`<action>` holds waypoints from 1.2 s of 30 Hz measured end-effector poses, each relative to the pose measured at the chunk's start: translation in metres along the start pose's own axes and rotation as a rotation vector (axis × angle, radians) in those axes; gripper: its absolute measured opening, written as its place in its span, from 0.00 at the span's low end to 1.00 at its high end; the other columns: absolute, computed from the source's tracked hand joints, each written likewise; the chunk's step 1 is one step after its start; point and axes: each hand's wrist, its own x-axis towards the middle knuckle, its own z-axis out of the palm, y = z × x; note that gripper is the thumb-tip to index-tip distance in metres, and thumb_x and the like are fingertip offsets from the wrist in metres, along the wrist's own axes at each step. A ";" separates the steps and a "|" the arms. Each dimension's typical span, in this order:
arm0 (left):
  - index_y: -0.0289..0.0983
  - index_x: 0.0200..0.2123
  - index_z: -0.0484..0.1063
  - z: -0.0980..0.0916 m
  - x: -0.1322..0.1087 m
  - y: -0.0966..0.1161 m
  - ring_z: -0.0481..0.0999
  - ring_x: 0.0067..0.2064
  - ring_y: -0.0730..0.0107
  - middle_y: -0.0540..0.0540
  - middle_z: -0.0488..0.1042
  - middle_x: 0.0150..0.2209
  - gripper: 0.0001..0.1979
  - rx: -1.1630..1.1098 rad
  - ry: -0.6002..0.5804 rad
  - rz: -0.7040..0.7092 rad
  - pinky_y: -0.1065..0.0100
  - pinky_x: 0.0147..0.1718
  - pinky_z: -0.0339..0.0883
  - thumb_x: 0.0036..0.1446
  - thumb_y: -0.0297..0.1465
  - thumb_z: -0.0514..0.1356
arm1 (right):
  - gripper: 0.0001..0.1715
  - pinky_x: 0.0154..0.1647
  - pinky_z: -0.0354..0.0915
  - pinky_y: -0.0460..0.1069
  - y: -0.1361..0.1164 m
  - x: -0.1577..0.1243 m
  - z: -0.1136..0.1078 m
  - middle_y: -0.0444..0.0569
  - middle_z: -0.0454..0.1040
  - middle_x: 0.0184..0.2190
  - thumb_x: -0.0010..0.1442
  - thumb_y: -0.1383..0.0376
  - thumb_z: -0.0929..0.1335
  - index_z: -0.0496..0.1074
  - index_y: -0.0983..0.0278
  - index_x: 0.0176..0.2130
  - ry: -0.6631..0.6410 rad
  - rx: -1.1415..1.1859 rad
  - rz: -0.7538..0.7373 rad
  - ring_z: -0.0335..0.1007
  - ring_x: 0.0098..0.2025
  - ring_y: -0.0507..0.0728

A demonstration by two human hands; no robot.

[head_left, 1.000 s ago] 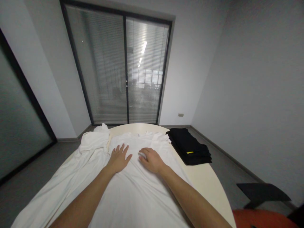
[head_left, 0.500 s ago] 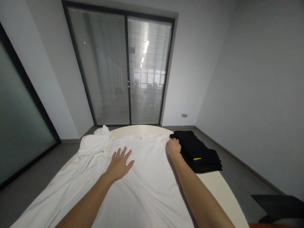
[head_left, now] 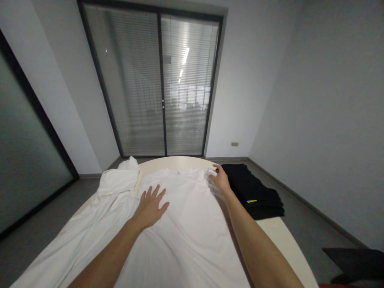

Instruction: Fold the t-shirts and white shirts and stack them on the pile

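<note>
A white T-shirt (head_left: 183, 224) lies spread over the table, its neckline with a small label at the far end. My left hand (head_left: 151, 208) rests flat on its upper left part, fingers spread, holding nothing. At the far right corner of the shirt, my right hand (head_left: 220, 180) has the sleeve between thumb and fingers, and the fabric there is bunched and slightly raised. Right beside that hand sits a stack of folded black garments (head_left: 252, 190) with a yellow mark.
Another white garment (head_left: 117, 184) lies loosely heaped along the left of the pale round-edged table (head_left: 279, 236). A dark chair part (head_left: 357, 262) shows at the lower right. Beyond the table stand glazed panels with blinds (head_left: 186, 120) and grey walls.
My right hand has shifted slightly right and its fingers have come up, gathering the sleeve's cloth. My left hand stays in place on the shirt.
</note>
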 end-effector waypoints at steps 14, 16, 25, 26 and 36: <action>0.43 0.70 0.54 0.001 0.000 -0.002 0.42 0.73 0.41 0.43 0.46 0.73 0.35 0.003 -0.001 0.005 0.44 0.68 0.39 0.66 0.52 0.46 | 0.28 0.26 0.63 0.45 0.011 0.003 0.001 0.48 0.76 0.35 0.49 0.69 0.65 0.70 0.68 0.52 -0.029 0.053 0.025 0.67 0.26 0.52; 0.44 0.70 0.55 0.001 0.000 -0.002 0.42 0.73 0.41 0.43 0.46 0.73 0.35 0.000 -0.001 0.006 0.44 0.68 0.39 0.66 0.52 0.46 | 0.28 0.30 0.66 0.46 0.008 0.004 -0.003 0.50 0.78 0.36 0.49 0.72 0.64 0.74 0.68 0.50 -0.053 0.015 -0.013 0.70 0.28 0.54; 0.44 0.70 0.55 -0.002 -0.001 0.000 0.42 0.73 0.42 0.44 0.45 0.73 0.34 -0.011 0.003 0.001 0.44 0.68 0.39 0.66 0.51 0.46 | 0.38 0.69 0.48 0.56 -0.007 -0.012 -0.008 0.52 0.66 0.63 0.52 0.78 0.63 0.68 0.63 0.61 -0.051 -0.391 -0.408 0.49 0.68 0.62; 0.44 0.70 0.55 -0.002 -0.001 0.001 0.42 0.73 0.42 0.44 0.45 0.73 0.34 -0.010 0.000 0.000 0.44 0.68 0.39 0.66 0.51 0.46 | 0.40 0.70 0.47 0.57 -0.008 -0.014 -0.007 0.52 0.64 0.65 0.53 0.78 0.64 0.65 0.62 0.63 -0.056 -0.480 -0.447 0.46 0.69 0.63; 0.44 0.70 0.55 -0.001 -0.001 0.001 0.42 0.73 0.41 0.44 0.46 0.73 0.35 -0.005 -0.002 0.002 0.44 0.68 0.39 0.65 0.51 0.46 | 0.23 0.49 0.64 0.58 -0.022 -0.026 -0.002 0.71 0.72 0.50 0.62 0.58 0.66 0.74 0.73 0.49 0.023 -0.717 0.018 0.67 0.54 0.71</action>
